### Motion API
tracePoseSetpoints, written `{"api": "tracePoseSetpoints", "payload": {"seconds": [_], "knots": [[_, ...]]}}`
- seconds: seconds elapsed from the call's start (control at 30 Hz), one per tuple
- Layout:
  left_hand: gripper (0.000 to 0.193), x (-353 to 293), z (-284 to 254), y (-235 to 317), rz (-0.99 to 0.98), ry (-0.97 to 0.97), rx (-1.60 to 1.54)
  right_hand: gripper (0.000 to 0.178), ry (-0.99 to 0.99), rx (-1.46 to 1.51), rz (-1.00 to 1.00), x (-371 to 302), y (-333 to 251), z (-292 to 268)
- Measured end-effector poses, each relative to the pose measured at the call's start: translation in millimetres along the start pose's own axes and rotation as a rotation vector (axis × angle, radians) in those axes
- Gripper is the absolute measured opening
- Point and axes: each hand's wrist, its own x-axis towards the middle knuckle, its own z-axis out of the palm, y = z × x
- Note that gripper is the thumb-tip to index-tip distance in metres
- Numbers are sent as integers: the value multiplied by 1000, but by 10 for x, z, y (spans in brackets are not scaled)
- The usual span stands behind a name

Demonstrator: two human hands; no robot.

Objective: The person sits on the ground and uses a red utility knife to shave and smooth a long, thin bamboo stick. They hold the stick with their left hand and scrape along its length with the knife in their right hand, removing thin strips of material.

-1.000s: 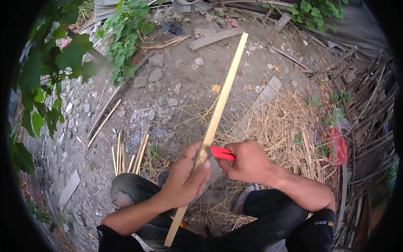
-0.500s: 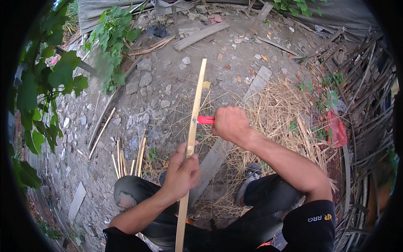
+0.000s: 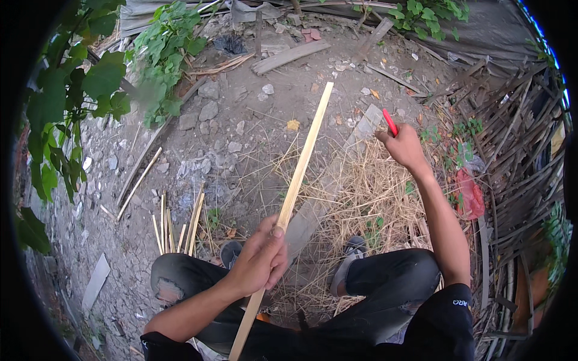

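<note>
My left hand (image 3: 260,259) is wrapped round a long, pale bamboo strip (image 3: 307,156), which slants up and away to the right in front of me. The strip's lower end passes over my lap. Off to the right, well apart from the strip, my right hand (image 3: 404,145) is closed on a red-handled knife (image 3: 391,123). Only the red handle rises out of the fist; no blade can be made out now. Below the right hand lies a heap of thin straw-coloured shavings (image 3: 379,186).
Several split strips (image 3: 194,222) stand by my left knee. A grey plank (image 3: 313,222) lies between my feet, running under the shavings. Stacked dark sticks (image 3: 524,150) line the right side, near a red plastic bag (image 3: 469,195). Leafy vines (image 3: 54,120) hang at the left.
My right hand has moved away from the strip, to the right and farther out, with the knife. The strip's far end has swung right; my left hand still holds it.
</note>
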Motion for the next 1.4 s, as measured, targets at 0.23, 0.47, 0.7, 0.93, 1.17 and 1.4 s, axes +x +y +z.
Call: {"api": "tracePoseSetpoints", "payload": {"seconds": [0.23, 0.47, 0.7, 0.93, 1.17, 1.4], "knots": [[58, 51, 92, 138, 149, 118, 117, 45, -510, 231, -417, -1332, -1070, 54], [65, 165, 161, 81, 190, 70, 115, 43, -438, 158, -565, -1477, -1007, 127], [66, 241, 140, -58, 96, 124, 48, 53, -337, 90, -621, -1466, -932, 434], [67, -26, 131, -168, -86, 8, 194, 75, -184, 3, -126, -412, -281, 476], [63, -83, 174, -239, 177, -290, 401, 78, 232, 46, 52, -98, 1352, 267], [57, 94, 113, 67, -30, -102, -287, 65, -358, 307, -335, -1046, -529, 85]]}}
